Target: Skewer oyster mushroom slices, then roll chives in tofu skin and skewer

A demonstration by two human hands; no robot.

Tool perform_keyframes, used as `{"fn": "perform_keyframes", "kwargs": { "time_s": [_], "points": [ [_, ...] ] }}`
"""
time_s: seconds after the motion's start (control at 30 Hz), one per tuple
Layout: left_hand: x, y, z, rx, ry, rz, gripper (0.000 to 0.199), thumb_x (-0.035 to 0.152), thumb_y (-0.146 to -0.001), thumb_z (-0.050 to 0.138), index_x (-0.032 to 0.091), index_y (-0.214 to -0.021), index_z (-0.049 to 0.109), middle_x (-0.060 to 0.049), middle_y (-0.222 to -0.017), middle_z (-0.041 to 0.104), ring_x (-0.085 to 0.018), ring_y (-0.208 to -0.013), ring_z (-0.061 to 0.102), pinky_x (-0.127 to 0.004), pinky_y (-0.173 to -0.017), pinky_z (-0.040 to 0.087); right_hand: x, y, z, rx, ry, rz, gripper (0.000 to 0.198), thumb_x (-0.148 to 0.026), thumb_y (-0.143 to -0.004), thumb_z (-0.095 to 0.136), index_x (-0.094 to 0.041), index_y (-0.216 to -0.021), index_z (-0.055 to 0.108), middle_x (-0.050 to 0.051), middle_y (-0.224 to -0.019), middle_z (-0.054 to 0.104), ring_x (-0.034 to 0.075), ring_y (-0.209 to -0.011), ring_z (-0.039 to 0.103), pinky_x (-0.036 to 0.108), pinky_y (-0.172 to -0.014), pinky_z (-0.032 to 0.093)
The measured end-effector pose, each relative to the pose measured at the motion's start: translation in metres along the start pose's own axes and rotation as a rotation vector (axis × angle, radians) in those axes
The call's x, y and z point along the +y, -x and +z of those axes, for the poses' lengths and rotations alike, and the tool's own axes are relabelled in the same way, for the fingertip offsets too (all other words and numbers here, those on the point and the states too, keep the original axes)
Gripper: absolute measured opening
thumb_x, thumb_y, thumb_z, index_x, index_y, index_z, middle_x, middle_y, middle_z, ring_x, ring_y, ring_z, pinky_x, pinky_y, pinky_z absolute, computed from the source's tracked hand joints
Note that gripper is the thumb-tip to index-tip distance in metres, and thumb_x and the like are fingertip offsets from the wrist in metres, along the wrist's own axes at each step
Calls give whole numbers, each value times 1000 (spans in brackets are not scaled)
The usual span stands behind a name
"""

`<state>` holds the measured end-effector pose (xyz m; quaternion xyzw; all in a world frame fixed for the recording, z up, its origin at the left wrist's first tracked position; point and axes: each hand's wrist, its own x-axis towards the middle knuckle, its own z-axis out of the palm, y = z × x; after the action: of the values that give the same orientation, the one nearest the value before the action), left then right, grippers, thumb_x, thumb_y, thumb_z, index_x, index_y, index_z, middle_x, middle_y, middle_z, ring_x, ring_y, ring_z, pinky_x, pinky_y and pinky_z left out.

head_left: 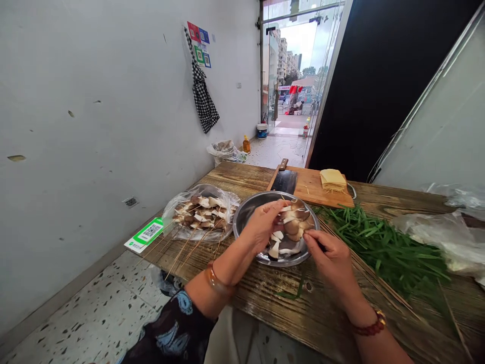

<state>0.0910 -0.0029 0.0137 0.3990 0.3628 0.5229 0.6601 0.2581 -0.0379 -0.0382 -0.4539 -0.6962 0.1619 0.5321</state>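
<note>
Over the metal bowl [242, 212], the left hand [261, 222] holds mushroom slices [297, 222] in curled, closed fingers, while the right hand [335, 253] pinches their edge between thumb and forefinger — probably so one steadies what the other guides, with any scrap falling inside. What looks like a stick tip shows above the left fingers (the rest is hidden). Loose mushroom pieces [275, 250] lie in the bowl's bottom, close to both hands.

Left of the bowl, a clear plastic bag [172, 202], spread open, cradles skewered mushrooms [206, 215]; their sticks jut toward the near edge of the wooden table [310, 313], perhaps for easy grasping. Right of the bowl lie bare sticks [379, 283], seemingly within the right hand's reach, beside heaped green leaves [386, 247].

Beyond the bowl, a cleaver [285, 181] rests on a cutting board [306, 187] — handle pointing away — with stacked yellow sheets [332, 179] to its right. Farther beyond, a bottle [246, 145] holds golden liquid; the bucket's [261, 131] contents are hidden.
</note>
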Motion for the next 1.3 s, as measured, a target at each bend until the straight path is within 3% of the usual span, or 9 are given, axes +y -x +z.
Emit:
{"fn": "perform_keyframes", "kwargs": {
  "time_s": [0.13, 0.27, 0.43, 0.63, 0.83, 1.0, 1.3],
  "points": [
    [13, 4, -20, 83, -41, 57, 41, 48, -73, 70, 14, -95, 68, -11, -92, 71, -14, -70, 65, -26, -65, 52, 4, -1, -1, 36, -16, 78, 24, -33, -85, 56, -18, -79, 73, 3, -69, 71, 18, -62, 65, 27, -59, 51],
    [17, 7, -41, 147, -221, 141, 34, 42, -74, 69, 12, -89, 68, -8, -81, 71, -12, -65, 63, -24, -65, 51, 5, -1, -3, 36, -30, 124, 24, -35, -84, 56, -18, -81, 73, 3, -66, 69, 17, -60, 63, 26, -57, 49],
    [8, 9, -60, 228, -444, 297, 25, 36, -79, 62, 13, -86, 68, -4, -73, 68, -11, -62, 61, -24, -63, 49, 4, 1, -5, 68, -28, 223, 25, -37, -84, 57, -18, -83, 73, 0, -62, 65, 15, -56, 59, 25, -54, 47],
    [-6, 20, -70, 246, -812, 398, 23, 28, -86, 51, 16, -96, 67, -1, -67, 64, -10, -54, 58, -21, -55, 45, 6, 4, -5, 57, -12, 265, 23, -38, -85, 58, -19, -87, 72, 0, -62, 63, 15, -55, 59, 25, -53, 46],
    [-16, 25, -77, 200, -1178, 492, 25, 24, -90, 45, 18, -104, 65, -3, -74, 69, -15, -69, 63, -26, -68, 48, -1, 4, -5, 46, 30, 268, 16, -33, -84, 61, -22, -87, 72, -2, -60, 61, 13, -54, 57, 24, -53, 45],
    [-15, 21, -79, 141, -1293, 491, 25, 24, -91, 43, 19, -105, 64, -5, -81, 70, -16, -76, 65, -27, -72, 48, -2, 5, -6, 54, 22, 277, 13, -31, -86, 61, -23, -87, 71, -4, -58, 58, 11, -52, 54, 23, -53, 44],
    [5, 13, -52, -243, -1628, 309, 21, 28, -89, 48, 18, -95, 65, -7, -92, 68, -19, -83, 64, -29, -72, 47, 2, 3, -6, 117, -41, 326, 15, -32, -84, 62, -21, -87, 72, -3, -59, 58, 11, -53, 53, 23, -52, 42]
  ]
}}
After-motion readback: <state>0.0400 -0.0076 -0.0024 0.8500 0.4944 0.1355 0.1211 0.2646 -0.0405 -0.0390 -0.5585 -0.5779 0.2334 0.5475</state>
